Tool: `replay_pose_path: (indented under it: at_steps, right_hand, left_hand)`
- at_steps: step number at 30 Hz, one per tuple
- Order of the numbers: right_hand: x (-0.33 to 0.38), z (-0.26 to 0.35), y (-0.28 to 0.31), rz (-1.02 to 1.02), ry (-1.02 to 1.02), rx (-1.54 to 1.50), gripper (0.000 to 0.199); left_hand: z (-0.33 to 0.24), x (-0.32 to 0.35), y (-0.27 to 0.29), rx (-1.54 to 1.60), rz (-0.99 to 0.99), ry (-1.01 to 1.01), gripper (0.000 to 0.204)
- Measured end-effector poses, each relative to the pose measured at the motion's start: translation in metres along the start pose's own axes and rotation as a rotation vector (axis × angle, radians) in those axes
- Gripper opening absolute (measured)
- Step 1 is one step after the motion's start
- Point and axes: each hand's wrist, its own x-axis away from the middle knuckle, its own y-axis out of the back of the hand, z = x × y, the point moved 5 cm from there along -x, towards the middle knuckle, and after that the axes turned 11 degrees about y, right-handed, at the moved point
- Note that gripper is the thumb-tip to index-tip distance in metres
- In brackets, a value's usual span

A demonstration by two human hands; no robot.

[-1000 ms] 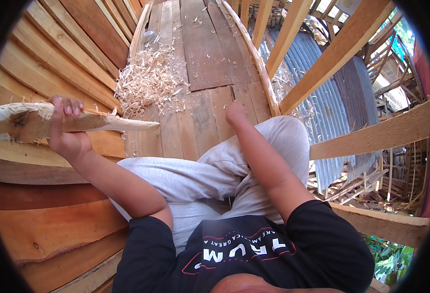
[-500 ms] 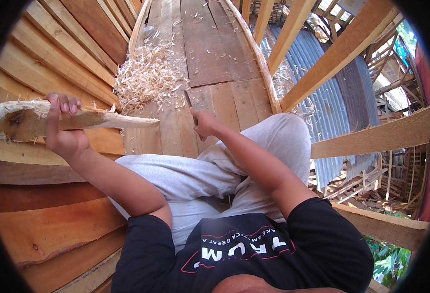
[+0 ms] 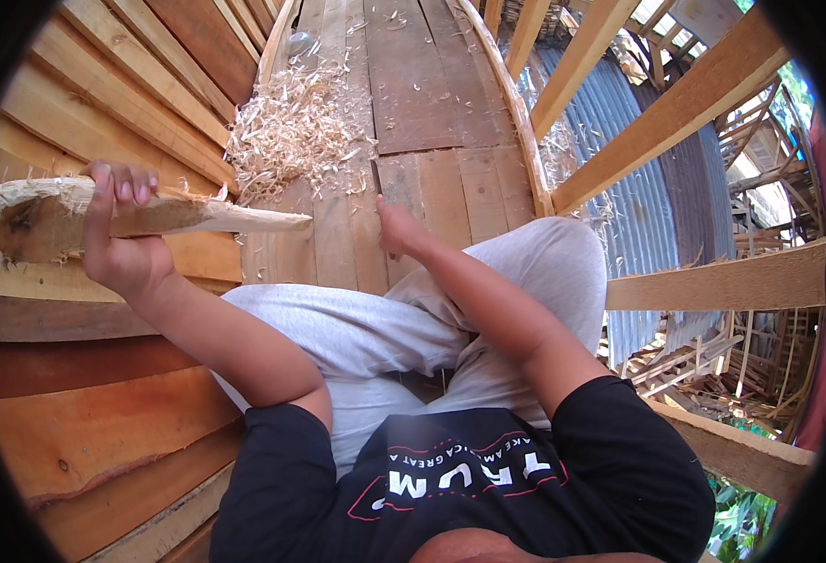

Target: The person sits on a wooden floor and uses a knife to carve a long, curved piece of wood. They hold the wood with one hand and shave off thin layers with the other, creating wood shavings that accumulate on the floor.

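A pale, roughly peeled wooden pole (image 3: 211,216) with a tapered tip is gripped at the left of the frame by the left hand (image 3: 124,261), while a narrow, dark, straight blade (image 3: 376,176), seen nearly edge-on, appears to be held in the closed right hand (image 3: 397,230) near the centre. Should the blade be deflected by ragged fibres, the fingers curled over the pole's upper edge could be cut. The pole could also be twisted by a hard stroke, since it is seen braced by one hand only.
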Motion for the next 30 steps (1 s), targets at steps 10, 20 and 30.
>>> replay_pose_path:
  at_steps: [10,20,30]
  right_hand:
    - [-0.035,0.003,-0.021,0.198,-0.014,0.219,0.072]
    - [-0.047,0.050,-0.035,0.093,0.290,-0.274,0.060]
    - [-0.051,0.006,-0.054,0.123,-0.087,0.023,0.065]
  left_hand:
    - [-0.001,-0.003,0.009,0.012,-0.032,-0.014,0.017]
    - [-0.015,0.001,0.015,0.039,-0.057,-0.062,0.014]
    - [-0.022,0.007,0.021,0.098,-0.146,-0.111,0.014]
